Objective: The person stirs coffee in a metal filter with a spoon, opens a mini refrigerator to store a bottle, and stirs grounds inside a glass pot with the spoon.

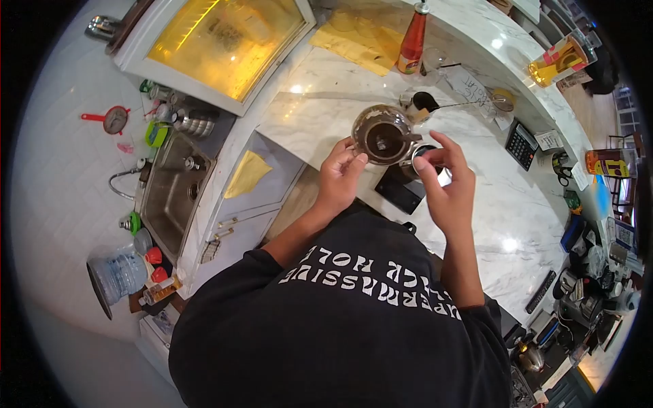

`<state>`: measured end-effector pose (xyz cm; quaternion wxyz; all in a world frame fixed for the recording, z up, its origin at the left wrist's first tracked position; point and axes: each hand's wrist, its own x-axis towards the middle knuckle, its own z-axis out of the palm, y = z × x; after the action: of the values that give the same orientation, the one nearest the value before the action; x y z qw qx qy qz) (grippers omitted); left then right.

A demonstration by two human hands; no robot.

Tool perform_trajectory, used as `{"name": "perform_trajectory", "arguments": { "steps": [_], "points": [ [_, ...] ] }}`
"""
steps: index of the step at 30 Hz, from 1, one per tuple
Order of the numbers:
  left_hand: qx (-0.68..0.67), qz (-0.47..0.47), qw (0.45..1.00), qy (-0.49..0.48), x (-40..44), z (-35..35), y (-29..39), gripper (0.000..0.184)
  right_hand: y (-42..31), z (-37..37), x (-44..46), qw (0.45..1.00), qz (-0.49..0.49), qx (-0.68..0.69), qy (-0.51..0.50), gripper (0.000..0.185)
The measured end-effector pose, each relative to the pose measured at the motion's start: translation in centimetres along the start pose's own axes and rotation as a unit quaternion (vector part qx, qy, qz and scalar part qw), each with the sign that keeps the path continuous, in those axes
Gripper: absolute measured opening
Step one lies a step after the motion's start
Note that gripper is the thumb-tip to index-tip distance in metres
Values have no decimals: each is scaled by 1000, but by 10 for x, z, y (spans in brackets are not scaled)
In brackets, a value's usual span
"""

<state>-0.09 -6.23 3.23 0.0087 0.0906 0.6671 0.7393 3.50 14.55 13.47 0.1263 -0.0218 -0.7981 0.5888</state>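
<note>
A round glass coffee pot (378,132) with dark liquid in it is tilted above the counter, its open mouth toward me. My left hand (342,175) grips the pot's near left side, thumb against the glass. At the pot's right, the thumb and fingers of my right hand (449,178) curve around a round silver-rimmed piece (425,151); whether it is a cup or a lid I cannot tell. Below the pot lies a flat black device (400,192), partly covered by the hands. Just behind the pot stands a dark cup (423,102) with a paper tag.
A red sauce bottle (413,41) and yellow paper (360,44) are at the back of the marble counter (313,112). A long-handled strainer (502,100) and a calculator (522,145) lie to the right. At left are a sink (170,187) and a water jug (119,272).
</note>
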Motion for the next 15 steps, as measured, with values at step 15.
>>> {"name": "perform_trajectory", "arguments": {
  "steps": [15],
  "points": [
    [62,24,996,-50,-57,-69,52,14,-30,81,-70,979,-159,-107,67,16]
  ]
}}
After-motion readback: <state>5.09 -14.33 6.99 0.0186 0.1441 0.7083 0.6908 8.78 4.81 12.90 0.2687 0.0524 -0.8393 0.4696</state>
